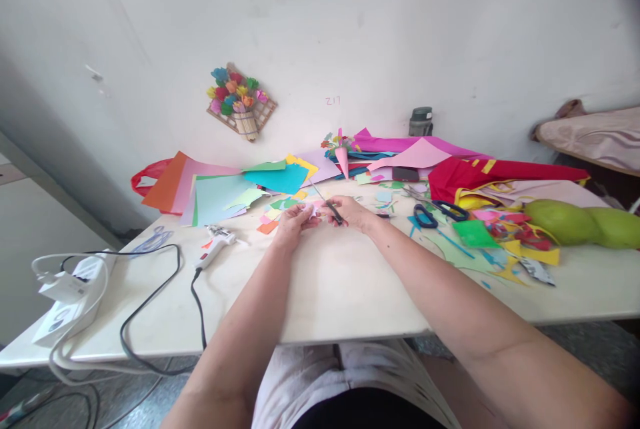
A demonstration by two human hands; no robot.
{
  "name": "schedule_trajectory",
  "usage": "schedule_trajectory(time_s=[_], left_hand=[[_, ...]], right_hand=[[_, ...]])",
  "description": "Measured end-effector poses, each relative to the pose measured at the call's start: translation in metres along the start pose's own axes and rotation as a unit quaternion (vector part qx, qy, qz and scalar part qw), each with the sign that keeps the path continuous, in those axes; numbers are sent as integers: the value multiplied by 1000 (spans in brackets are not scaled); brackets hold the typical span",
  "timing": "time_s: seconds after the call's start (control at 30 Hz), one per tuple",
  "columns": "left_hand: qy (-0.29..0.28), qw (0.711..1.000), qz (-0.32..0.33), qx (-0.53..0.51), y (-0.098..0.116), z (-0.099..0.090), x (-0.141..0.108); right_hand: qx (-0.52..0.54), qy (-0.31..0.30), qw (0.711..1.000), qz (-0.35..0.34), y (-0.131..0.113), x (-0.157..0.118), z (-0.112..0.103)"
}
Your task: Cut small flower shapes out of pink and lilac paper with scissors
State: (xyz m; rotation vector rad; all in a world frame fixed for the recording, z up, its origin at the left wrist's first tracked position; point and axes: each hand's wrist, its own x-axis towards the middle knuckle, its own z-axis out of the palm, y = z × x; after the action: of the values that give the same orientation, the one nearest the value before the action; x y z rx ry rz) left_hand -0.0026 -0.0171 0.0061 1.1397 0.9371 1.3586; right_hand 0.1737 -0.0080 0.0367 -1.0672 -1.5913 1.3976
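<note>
My left hand (296,221) pinches a small pale lilac paper piece (313,210) just above the middle of the table. Close beside it on the right, my right hand (349,212) is closed around a slim tool with a metal blade and a black handle (336,214). Its blade slants up and to the left, away from me. Whether it is a knife or small scissors I cannot make out. Small coloured paper scraps (270,219) lie just beyond my left hand. A pink paper cone with small paper flowers (342,157) stands behind both hands.
A glue gun (216,247) lies at left, its black cord running off the front edge near a white power strip (75,296). Coloured paper sheets (210,196) lie along the back. Dark-handled scissors (440,211), paper scraps and a green pillow-like object (575,221) are at right.
</note>
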Motion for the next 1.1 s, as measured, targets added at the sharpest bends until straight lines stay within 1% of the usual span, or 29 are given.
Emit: schedule_trajectory(time_s=[0.17,0.3,0.4,0.6,0.8,1.0,1.1], left_hand=[[5,1000,2,-27,2,0,-1],[27,998,15,-46,4,0,-1],[46,998,16,-46,5,0,0],[54,997,19,-48,5,0,0],[74,994,20,-75,5,1,2],[90,993,12,-79,4,1,2],[90,993,11,-72,3,-1,3]], right_hand=[[-13,-88,996,-23,11,6,-3],[-15,-115,992,-39,14,7,-3],[-19,-119,992,-43,12,5,-2],[-38,-122,991,-43,7,-1,2],[-45,-119,991,-49,7,-1,5],[-62,-103,991,-56,8,-1,8],[-69,-99,992,-48,6,-2,10]])
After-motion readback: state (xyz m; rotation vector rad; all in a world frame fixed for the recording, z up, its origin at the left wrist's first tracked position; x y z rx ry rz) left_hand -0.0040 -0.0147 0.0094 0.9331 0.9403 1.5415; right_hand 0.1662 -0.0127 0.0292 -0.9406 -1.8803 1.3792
